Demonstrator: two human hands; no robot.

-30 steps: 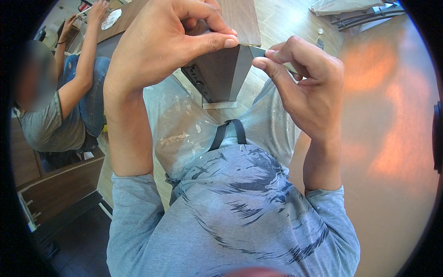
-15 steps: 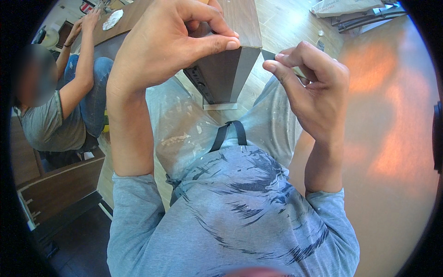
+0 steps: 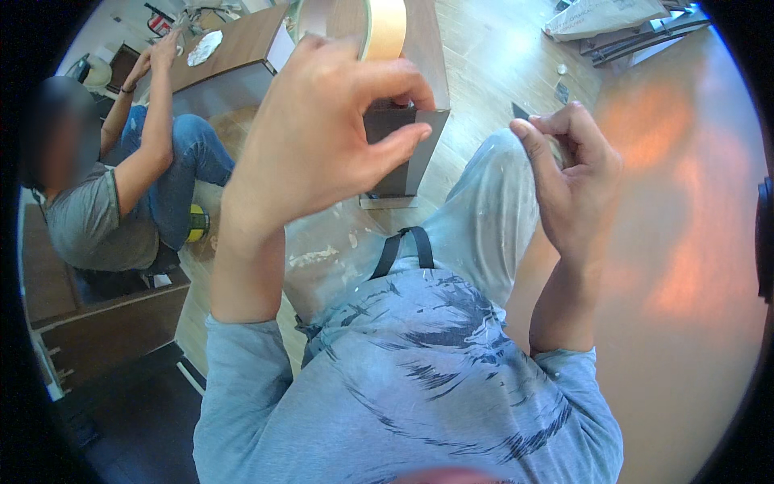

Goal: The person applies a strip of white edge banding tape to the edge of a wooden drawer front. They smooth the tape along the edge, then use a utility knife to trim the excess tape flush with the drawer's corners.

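Note:
My left hand (image 3: 322, 137) is raised beside the end of a brown wood-grain panel box (image 3: 427, 48), thumb and index finger apart near its top corner. A roll of yellowish masking tape (image 3: 385, 31) sits at its far fingers, which are mostly hidden, and appears held by them. My right hand (image 3: 574, 173) is off to the right of the box, clear of it. Its thumb and index finger pinch a small thin dark blade (image 3: 521, 111), whose pointed tip sticks out to the upper left. The other right fingers are curled.
At left a co-worker (image 3: 105, 210) sits by another wood-grain unit (image 3: 230, 60) with a crumpled white piece (image 3: 205, 48) on it. A large brown sheet (image 3: 669, 323) fills the right side. A white sack (image 3: 605, 18) lies at the far right. Brown panels (image 3: 113, 327) lie at lower left.
My left hand has drawn down and right, and its thumb and finger have parted from their pinch at the box's corner. The tape roll came into view. My right hand moved away to the right with the blade.

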